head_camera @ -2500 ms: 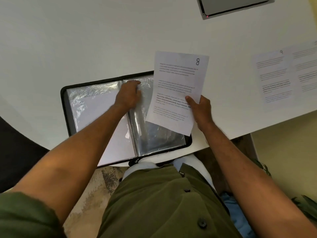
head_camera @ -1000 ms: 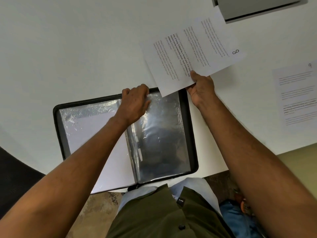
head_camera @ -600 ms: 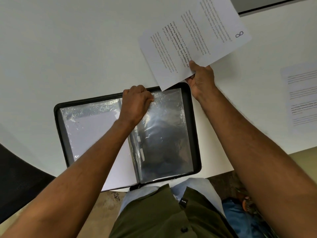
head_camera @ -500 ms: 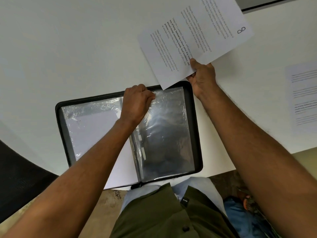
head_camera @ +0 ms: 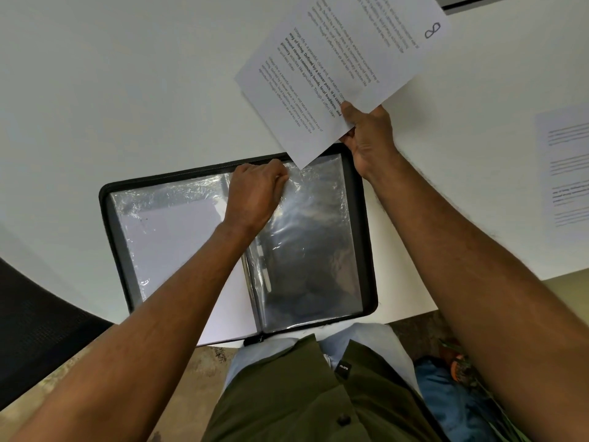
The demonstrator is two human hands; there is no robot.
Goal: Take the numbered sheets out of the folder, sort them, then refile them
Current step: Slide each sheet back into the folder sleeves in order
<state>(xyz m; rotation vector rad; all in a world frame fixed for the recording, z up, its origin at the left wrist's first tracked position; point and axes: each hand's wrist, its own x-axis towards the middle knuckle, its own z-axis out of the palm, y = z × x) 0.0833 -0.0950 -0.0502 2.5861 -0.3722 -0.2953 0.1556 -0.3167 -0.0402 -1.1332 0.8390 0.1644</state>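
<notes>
Both bare forearms reach forward over a black folder (head_camera: 105,199) that lies open on the white table (head_camera: 95,74). The left hand (head_camera: 255,193) is curled, knuckles up, with its fingers pinched on the top edge of a clear plastic sleeve (head_camera: 312,224) near the folder's spine. The right hand (head_camera: 366,132) grips the lower edge of the sheet (head_camera: 338,59) marked 8, thumb on top, holding it tilted above the folder's far right corner, while another printed sheet (head_camera: 564,167) lies flat on the table well to the right.
</notes>
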